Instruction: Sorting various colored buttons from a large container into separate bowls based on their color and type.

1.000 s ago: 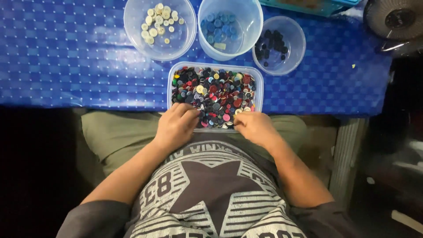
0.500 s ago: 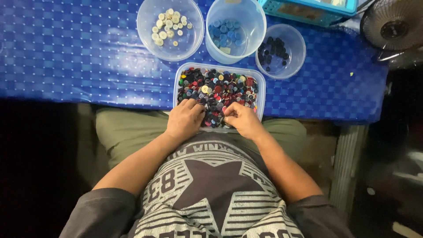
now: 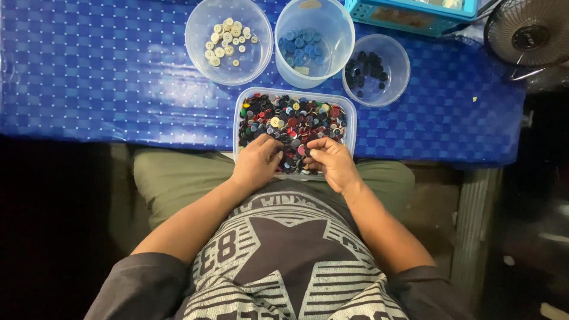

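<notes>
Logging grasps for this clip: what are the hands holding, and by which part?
Cannot be told: left hand and right hand have fingertips in the mixed buttons; any pinched button is hidden.

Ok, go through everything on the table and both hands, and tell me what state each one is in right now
Rectangular tub: lidless, heaped with mixed-colour buttons.
Left round tub: open, a few cream buttons.
Middle round tub: open, some blue buttons.
Small right tub: open, a few dark buttons.
Left hand: fingers curled into the mixed buttons.
Right hand: fingertips pinched over the buttons; what it holds is unclear.
Fan: blades not discernible, running or not unclear.
</notes>
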